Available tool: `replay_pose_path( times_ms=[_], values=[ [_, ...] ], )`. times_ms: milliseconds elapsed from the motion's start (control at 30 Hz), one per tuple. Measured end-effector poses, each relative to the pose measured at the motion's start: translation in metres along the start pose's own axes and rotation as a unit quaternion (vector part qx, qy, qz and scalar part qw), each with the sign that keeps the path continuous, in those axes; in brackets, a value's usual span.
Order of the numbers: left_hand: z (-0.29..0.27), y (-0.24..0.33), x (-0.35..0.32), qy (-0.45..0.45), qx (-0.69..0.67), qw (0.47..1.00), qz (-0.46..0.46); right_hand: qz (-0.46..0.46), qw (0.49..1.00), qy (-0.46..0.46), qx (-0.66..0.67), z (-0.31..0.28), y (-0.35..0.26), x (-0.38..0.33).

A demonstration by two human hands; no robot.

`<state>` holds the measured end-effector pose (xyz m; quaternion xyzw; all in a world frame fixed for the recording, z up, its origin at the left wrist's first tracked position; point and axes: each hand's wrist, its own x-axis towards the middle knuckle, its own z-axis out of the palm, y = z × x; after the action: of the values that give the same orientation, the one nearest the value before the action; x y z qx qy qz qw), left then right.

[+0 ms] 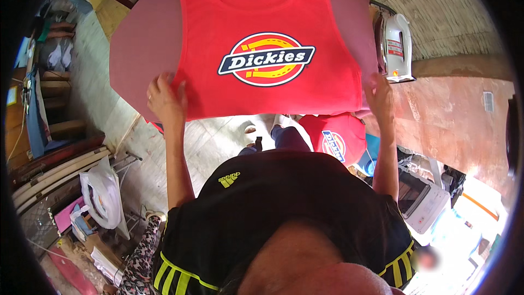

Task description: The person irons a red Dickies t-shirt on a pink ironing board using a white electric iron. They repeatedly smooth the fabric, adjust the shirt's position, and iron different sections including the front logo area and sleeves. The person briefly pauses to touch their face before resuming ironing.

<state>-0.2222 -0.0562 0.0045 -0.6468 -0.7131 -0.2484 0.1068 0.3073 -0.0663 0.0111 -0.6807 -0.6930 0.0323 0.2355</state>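
A red sleeveless tank top (267, 22) with a printed oval emblem on its chest lies spread flat on a dusky pink ironing board (142, 38), its neckline pointing away from me. At its near left corner my left hand (166, 98) rests with fingers apart, the thumb side touching the cloth edge. My right hand (380, 97) is at the near right corner, beside the cloth and the board's edge, its fingers loosely apart and slightly blurred. Past the board's right edge, a white iron (398, 46) with a small orange light stands beyond my right hand.
Below the board on the right hangs or lies another red garment (338, 136) with a like emblem. A white appliance (420, 199) stands at lower right. To the left are a white plastic bag (103, 196), wooden shelves (57, 98) and floral cloth (143, 257). Another person's blurred head (426, 259) shows at lower right.
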Motion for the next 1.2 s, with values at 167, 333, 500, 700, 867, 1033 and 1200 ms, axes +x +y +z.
replay_pose_path(
  times_ms=[167,333,500,700,867,1033,1200],
  values=[
    [0.07,0.073,0.065,-0.096,-0.144,0.978,0.118,-0.18,0.98,0.071,0.037,0.072,-0.04,0.117],
    [0.135,0.084,0.105,-0.059,0.006,0.994,0.087,-0.216,0.975,0.015,-0.04,0.131,-0.073,0.195],
    [0.171,0.054,0.163,-0.028,-0.008,0.992,0.119,-0.217,0.965,0.034,-0.145,0.147,-0.071,0.24],
    [0.182,0.039,0.199,-0.035,0.042,0.994,0.094,-0.392,0.914,0.101,-0.033,0.092,-0.037,0.256],
    [0.151,0.113,0.17,0.033,0.076,0.991,0.104,-0.116,0.986,0.111,-0.037,-0.025,0.009,0.182],
    [0.149,0.25,0.143,-0.065,-0.105,0.943,0.308,0.024,0.995,0.093,-0.027,-0.035,0.101,0.126],
    [0.217,0.264,0.19,0.007,-0.077,0.946,0.314,0.235,0.929,-0.055,0.282,-0.051,0.11,0.146]
  ],
)
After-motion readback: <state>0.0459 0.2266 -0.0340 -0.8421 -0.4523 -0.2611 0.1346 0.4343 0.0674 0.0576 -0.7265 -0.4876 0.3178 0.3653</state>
